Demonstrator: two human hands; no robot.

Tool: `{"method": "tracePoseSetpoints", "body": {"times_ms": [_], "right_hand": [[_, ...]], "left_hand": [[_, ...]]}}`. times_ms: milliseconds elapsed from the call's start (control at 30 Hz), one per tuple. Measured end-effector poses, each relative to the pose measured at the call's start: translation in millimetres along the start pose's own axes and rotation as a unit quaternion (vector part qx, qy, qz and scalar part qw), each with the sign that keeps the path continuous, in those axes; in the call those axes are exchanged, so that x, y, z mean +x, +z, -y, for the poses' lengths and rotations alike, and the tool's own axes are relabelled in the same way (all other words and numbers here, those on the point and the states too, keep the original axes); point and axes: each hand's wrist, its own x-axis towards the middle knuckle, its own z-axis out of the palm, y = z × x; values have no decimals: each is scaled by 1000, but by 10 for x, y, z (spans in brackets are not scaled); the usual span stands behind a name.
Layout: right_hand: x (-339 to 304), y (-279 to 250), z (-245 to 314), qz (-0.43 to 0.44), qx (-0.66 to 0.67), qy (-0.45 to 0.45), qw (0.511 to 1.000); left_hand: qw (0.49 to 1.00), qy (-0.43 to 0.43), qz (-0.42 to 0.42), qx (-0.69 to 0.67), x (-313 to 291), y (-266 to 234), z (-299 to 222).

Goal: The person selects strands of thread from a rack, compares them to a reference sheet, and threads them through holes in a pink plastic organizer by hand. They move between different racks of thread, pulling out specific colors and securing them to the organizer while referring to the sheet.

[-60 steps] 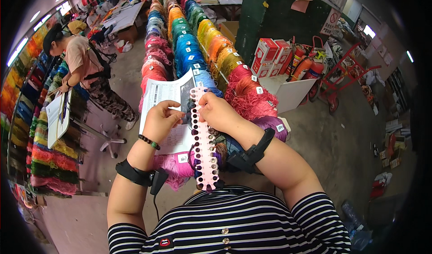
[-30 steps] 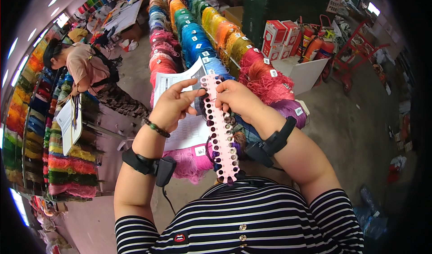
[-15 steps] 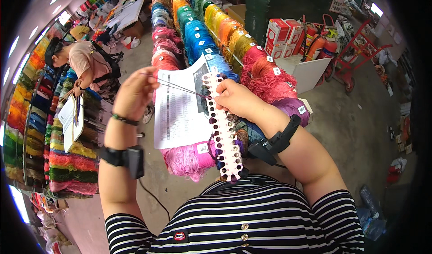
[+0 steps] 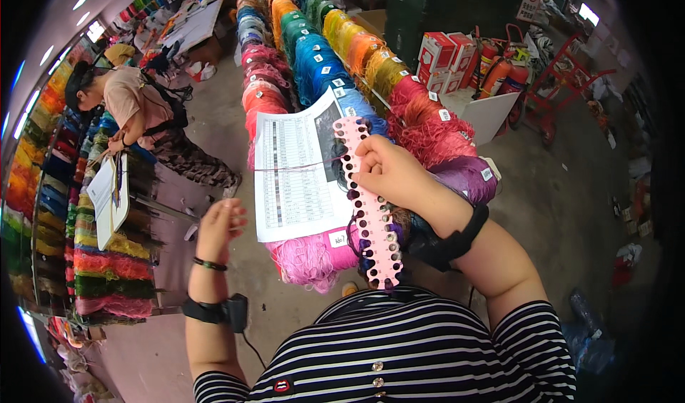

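Note:
My right hand [image 4: 391,174] grips a long pink card with rows of holes [image 4: 371,214], several holes holding dark threads, together with a printed white sheet [image 4: 300,167] behind it. My left hand [image 4: 220,224] is out to the left with its fingers pinched on the end of a thin pinkish thread [image 4: 292,166] stretched taut across the sheet to the card. Black straps sit on both wrists. Below the card hangs a bundle of pink yarn [image 4: 310,257].
A long row of coloured yarn hanks [image 4: 321,53] runs away ahead. A rack of yarn [image 4: 85,260] stands at the left, where another person [image 4: 135,110] bends over with papers. Red and white boxes [image 4: 446,57], fire extinguishers and a red cart [image 4: 564,82] stand at the right.
My left hand has left the card and swung out and down to the left, drawing the thread through a hole. The card and sheet have stayed in my right hand.

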Motion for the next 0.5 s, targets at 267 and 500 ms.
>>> {"method": "tracePoseSetpoints", "body": {"times_ms": [267, 500], "right_hand": [[-548, 113, 192, -191, -318, -71, 926], [-532, 158, 126, -133, -257, 25, 957]], "left_hand": [[999, 29, 36, 23, 217, 296, 72], [992, 113, 53, 1, 360, 444, 175]]}}
